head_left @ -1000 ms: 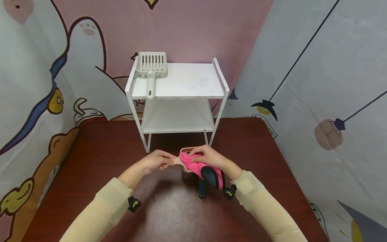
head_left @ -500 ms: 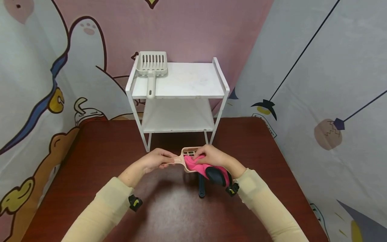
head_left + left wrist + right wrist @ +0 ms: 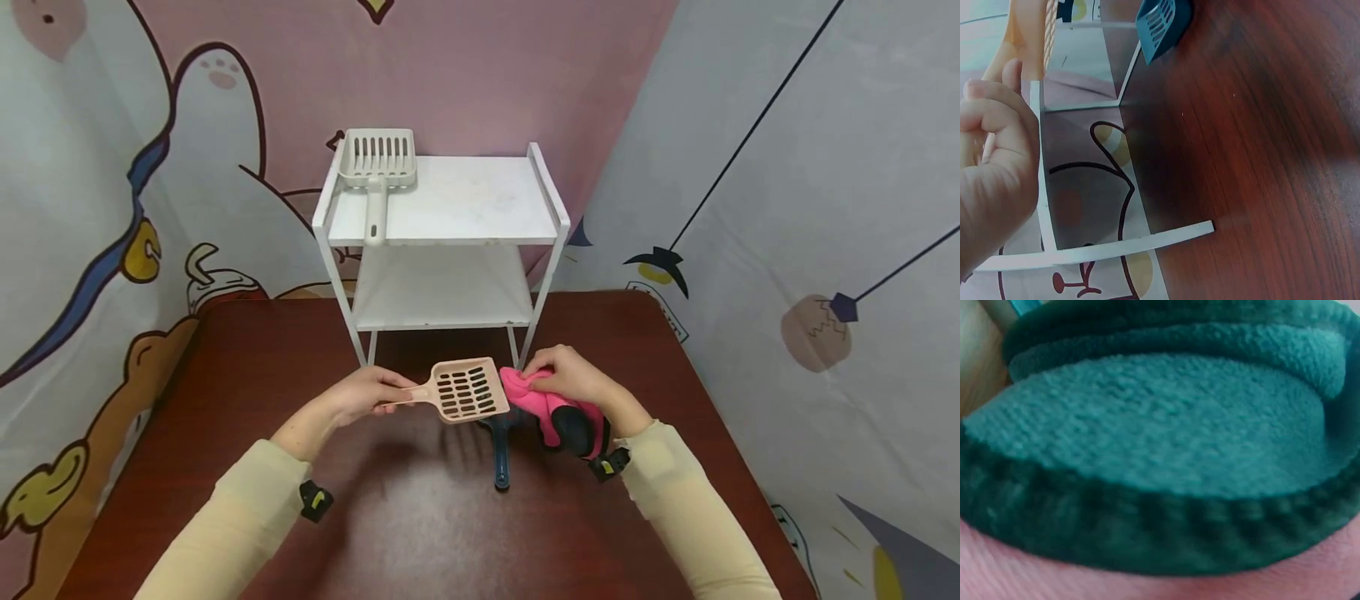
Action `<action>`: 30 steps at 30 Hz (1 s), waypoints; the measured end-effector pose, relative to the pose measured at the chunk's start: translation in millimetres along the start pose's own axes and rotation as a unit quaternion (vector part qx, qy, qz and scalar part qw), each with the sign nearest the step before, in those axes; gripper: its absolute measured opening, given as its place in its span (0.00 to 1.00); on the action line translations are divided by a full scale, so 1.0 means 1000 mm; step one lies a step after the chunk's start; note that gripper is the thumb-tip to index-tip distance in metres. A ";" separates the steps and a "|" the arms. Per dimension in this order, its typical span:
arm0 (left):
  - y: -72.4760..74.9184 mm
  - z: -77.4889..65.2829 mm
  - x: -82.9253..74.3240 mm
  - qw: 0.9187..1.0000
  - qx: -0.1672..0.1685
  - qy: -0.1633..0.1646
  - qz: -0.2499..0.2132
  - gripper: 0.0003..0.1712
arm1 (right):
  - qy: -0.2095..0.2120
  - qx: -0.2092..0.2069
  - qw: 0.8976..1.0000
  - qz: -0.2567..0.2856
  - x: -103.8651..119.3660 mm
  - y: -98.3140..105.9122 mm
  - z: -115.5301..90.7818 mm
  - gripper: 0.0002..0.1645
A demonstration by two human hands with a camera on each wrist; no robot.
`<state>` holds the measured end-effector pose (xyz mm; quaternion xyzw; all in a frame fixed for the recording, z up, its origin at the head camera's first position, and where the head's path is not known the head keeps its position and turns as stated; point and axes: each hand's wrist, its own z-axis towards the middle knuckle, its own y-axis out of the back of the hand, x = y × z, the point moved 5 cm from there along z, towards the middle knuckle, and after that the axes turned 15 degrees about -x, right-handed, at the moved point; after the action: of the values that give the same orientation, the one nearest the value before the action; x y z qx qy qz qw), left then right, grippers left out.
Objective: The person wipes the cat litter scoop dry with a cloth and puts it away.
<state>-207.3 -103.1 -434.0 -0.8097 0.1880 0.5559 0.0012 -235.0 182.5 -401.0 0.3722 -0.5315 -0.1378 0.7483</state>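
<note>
Near the middle of the head view, my left hand point(image 3: 352, 404) grips the handle of a peach slotted litter scoop point(image 3: 429, 392), its head pointing right and raised above the table. My right hand point(image 3: 581, 379) pinches a pink cloth point(image 3: 536, 402) with dark patches and edging, just right of the scoop's head. The cloth's dark-edged folds point(image 3: 1166, 425) fill the right wrist view. Below, a dark blue litter scoop point(image 3: 501, 458) lies on the table, partly hidden by the peach one. Its slotted head point(image 3: 1163, 25) shows in the left wrist view.
A white two-tier rack point(image 3: 480, 200) stands at the back of the dark red-brown table point(image 3: 420, 525). On its top shelf, toward the left, lies a white litter scoop point(image 3: 377, 200). Cartoon-printed walls point(image 3: 480, 75) enclose the table's back and sides.
The pink cloth has come off the peach scoop and moved right with my right hand. My left hand has shifted slightly left, and the scoop's slotted head is now uncovered.
</note>
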 end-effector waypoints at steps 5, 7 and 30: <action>0.000 0.001 0.005 1.000 0.000 0.004 0.000 0.19 | -0.017 -0.067 0.997 0.019 -0.001 0.012 0.005 0.08; -0.005 0.002 0.005 1.000 0.005 0.003 0.003 0.18 | -0.008 -0.081 0.996 0.045 0.008 0.008 0.009 0.08; -0.020 0.003 -0.013 0.999 -0.007 -0.031 0.025 0.16 | 0.076 -0.055 0.993 -0.068 0.042 -0.051 0.018 0.06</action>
<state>-207.7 -79.7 -427.1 -0.7872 0.2047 0.5816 -0.0124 -224.9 115.0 -405.2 0.3758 -0.4377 -0.1885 0.7948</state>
